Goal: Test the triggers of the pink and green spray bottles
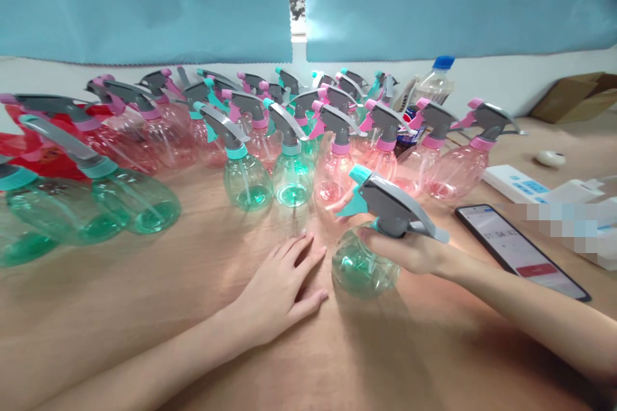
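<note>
My right hand (409,250) is closed around the neck of a green spray bottle (364,270) with a grey and teal trigger head. The bottle tilts slightly, its nozzle facing left; whether its base touches the table cannot be made out. Flat on the wooden table (231,372), just left of that bottle, lies my left hand (284,286) with fingers spread and nothing in them. Beyond the hands stand a green spray bottle (247,180), another green one (292,183) and a pink spray bottle (332,176).
Several more pink and green bottles crowd the back and left, including a green one (139,199). On the right are a phone (520,250), a white power strip (518,183), a small white object (550,158) and a cardboard box (573,99). A blue-capped bottle (434,83) stands behind.
</note>
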Demonstrator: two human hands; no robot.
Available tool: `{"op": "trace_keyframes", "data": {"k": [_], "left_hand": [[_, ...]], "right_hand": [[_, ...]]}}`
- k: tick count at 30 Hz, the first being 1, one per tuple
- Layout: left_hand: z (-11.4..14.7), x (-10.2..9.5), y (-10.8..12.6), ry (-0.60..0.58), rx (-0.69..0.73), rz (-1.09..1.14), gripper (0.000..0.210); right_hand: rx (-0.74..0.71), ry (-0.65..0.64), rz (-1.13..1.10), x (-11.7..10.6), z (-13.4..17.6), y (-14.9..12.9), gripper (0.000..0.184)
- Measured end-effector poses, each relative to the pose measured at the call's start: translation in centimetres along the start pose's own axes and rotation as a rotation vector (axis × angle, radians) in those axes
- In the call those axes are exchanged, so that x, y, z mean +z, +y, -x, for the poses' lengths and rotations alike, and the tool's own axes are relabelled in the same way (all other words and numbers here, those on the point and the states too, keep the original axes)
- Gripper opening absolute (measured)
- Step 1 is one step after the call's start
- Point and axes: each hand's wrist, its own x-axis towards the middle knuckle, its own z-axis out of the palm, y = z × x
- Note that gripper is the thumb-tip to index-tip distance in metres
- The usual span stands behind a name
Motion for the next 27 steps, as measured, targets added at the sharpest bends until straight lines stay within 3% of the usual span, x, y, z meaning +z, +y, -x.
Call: {"op": "trace_keyframes", "data": {"k": [3, 6, 16, 27], "left_hand": [[0.0, -0.1, 0.0, 0.008, -0.001, 0.002, 0.054], [0.0, 0.0, 0.1, 0.024, -0.006, 0.009, 0.053], [0.1, -0.4, 0.5, 0.055, -0.024, 0.126, 0.06], [1.5, -0.2, 0.6, 0.215, -0.033, 0.295, 0.07]], "right_hand": [[0.006, -0.018, -0.176, 0.2, -0.1, -0.1, 0.04], [0.0, -0.008, -0.222, 0.5, -0.2, -0.2, 0.05], [0.008, 0.042, -0.282, 1.3, -0.1, 0.1, 0.053], [-0.1, 0.057, -0.242, 4.0, -1.3, -1.2, 0.052]]}}
